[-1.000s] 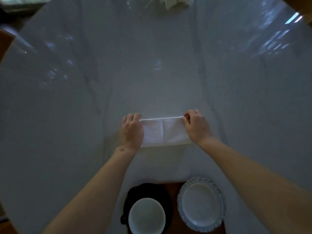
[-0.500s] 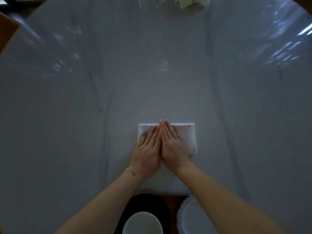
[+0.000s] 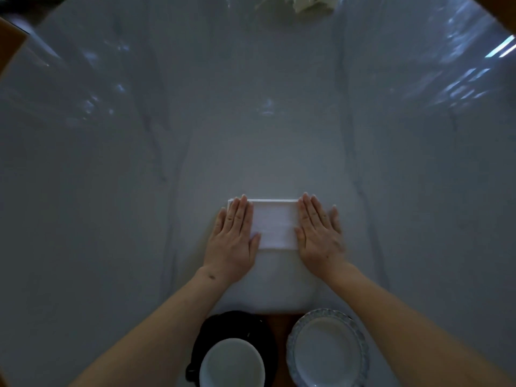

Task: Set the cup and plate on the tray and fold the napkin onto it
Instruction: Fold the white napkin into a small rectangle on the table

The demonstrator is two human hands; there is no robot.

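A white napkin, folded into a flat rectangle, lies on the pale marble table. My left hand rests flat on its left end and my right hand flat on its right end, fingers straight and pointing away from me. At the near edge a brown tray shows between a cup, white inside on a black saucer, and a white plate with a patterned rim.
A crumpled pale cloth or paper sits at the table's far edge. Brown wood shows at the upper left corner. Window reflections streak the glossy tabletop.
One second ago my hands pinched the napkin's far corners. Then they pressed side by side on its middle. Now they have slid apart to its two ends.
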